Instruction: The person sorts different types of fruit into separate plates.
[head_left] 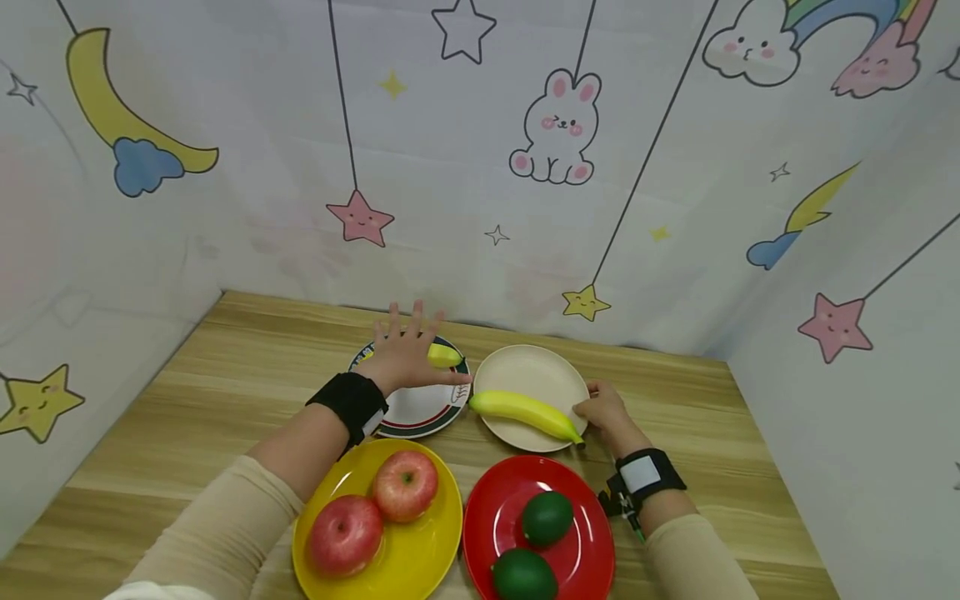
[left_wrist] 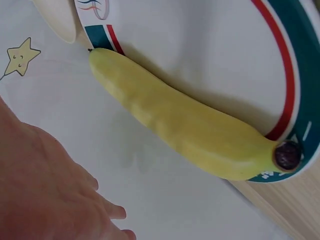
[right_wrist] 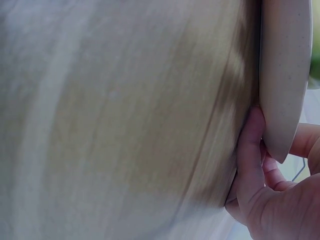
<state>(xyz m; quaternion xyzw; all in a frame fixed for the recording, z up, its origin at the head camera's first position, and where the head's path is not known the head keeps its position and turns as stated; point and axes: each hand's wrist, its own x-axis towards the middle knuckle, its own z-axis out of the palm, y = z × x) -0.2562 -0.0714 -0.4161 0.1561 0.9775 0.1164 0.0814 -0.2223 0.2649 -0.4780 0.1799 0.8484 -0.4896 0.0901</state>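
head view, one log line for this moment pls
left hand: open over banana on striped plate | right hand: grips beige plate rim

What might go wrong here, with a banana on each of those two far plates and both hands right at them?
1. The banana on the beige plate overhangs both rims; the right hand grips that plate's edge, so tilting it may roll the fruit off.
2. The left hand hovers spread over the other banana, which lies on the striped plate's rim and could be nudged onto the table.
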